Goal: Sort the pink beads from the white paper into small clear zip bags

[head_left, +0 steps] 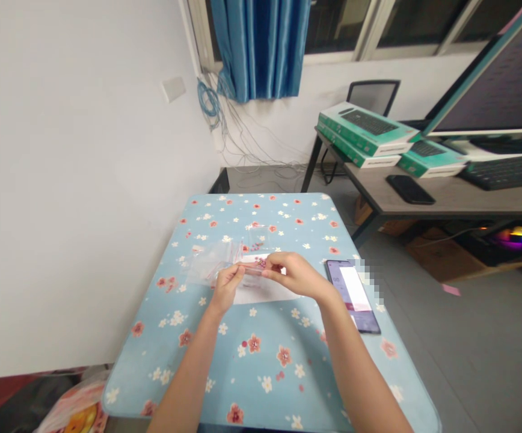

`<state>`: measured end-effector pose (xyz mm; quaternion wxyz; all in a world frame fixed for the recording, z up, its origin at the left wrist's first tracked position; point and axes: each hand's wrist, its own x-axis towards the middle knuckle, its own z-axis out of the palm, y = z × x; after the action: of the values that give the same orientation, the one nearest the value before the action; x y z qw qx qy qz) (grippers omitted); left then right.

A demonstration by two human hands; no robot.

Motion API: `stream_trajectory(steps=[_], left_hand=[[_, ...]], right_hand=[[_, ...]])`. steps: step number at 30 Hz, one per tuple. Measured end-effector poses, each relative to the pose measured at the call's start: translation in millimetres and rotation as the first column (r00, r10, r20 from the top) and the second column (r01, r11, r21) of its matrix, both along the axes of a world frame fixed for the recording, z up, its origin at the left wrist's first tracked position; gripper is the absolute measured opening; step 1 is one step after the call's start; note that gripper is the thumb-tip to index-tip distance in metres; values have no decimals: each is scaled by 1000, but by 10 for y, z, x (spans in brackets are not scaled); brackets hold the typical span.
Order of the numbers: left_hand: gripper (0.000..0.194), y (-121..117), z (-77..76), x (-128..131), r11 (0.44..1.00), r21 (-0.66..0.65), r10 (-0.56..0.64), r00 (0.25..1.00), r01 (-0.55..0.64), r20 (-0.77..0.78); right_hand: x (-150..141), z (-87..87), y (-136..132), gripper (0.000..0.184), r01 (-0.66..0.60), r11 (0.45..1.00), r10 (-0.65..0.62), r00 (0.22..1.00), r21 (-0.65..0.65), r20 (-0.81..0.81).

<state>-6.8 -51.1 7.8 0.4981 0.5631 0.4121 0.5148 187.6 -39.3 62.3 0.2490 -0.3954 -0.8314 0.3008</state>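
Observation:
My left hand (227,288) pinches one end of a small clear plastic bag (252,270) with a reddish strip along its edge. At the bag's other end, the fingers of my right hand (291,272) are closed on it. Small dark-pink bits (261,262) show close to my right fingertips; whether they lie inside the bag or on the paper I cannot tell. Beneath both hands lies a white sheet of paper (265,293). Several clear plastic bags (204,261) are spread left of the paper. Just beyond it, another small clear bag (258,233) has similar bits at its near end.
The table (175,361) has a blue floral cover. A phone (355,300) with a lit screen lies near its right edge. Farther right, a desk (468,201) bears keyboard boxes (369,129), a black phone (411,189), a keyboard (509,171) and a monitor (500,78). A wall (62,180) borders the left.

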Motion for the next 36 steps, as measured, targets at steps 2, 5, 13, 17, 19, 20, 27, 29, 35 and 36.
stream_trajectory(steps=[2, 5, 13, 17, 19, 20, 27, 29, 35, 36], left_hand=[[42, 3, -9, -15, 1000, -18, -25, 1000, 25, 0], [45, 21, -36, -41, 997, -40, -62, 997, 64, 40], [45, 210, 177, 152, 994, -92, 76, 971, -57, 225], [42, 515, 255, 251, 995, -41, 97, 991, -94, 93], [38, 720, 211, 244, 991, 27, 130, 988, -128, -82], [37, 825, 177, 231, 988, 72, 149, 972, -138, -183], [21, 1408, -20, 142, 987, 153, 109, 885, -44, -453], [17, 1509, -56, 136, 986, 162, 106, 857, -27, -504], [13, 1673, -184, 124, 983, 183, 137, 776, -28, -615], [13, 1683, -202, 118, 982, 187, 144, 764, -31, -629]], right_hand=[[10, 0, 7, 28, 10, 1000, -10, 1000, 11, -8], [28, 10, 20, 27, 34, 999, -34, 994, -3, -101], [46, -228, 148, 24, 55, 977, -111, 956, -205, -271], [26, -521, 271, 24, 183, 962, -242, 914, -202, -325], [38, -649, 335, 22, 285, 947, -319, 896, -148, -311], [48, -704, 367, 22, 331, 935, -354, 887, -126, -296], [64, -893, 605, 21, 517, 856, -517, 852, -28, -85], [35, -894, 661, 20, 557, 830, -557, 830, 3, -9], [-79, -847, 738, 23, 612, 789, -612, 775, 55, 156], [-95, -843, 741, 23, 616, 785, -617, 769, 65, 167]])
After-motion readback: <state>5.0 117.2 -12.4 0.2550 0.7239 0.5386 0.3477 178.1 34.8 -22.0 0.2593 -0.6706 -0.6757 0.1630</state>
